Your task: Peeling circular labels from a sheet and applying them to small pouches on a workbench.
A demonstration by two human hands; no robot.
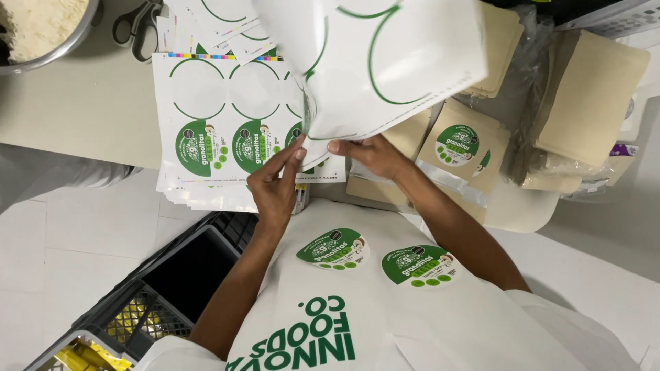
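Both my hands hold up a large white sticker sheet (385, 62) with empty green circle outlines, curled over the table. My left hand (275, 184) pinches its lower edge with fingertips and thumb, right beside a round green sticker (295, 135). My right hand (370, 155) grips the same edge a little to the right. Two round green stickers (333, 249) (419, 266) are stuck on the front of my white apron (385, 323).
A stack of sticker sheets (206, 141) lies on the cream table (82, 103). Kraft pouches, one labelled (466, 148), and a bagged pile (591, 96) sit to the right. Scissors (137, 27) and a metal bowl (65, 45) are far left. A black crate (172, 275) stands on the floor.
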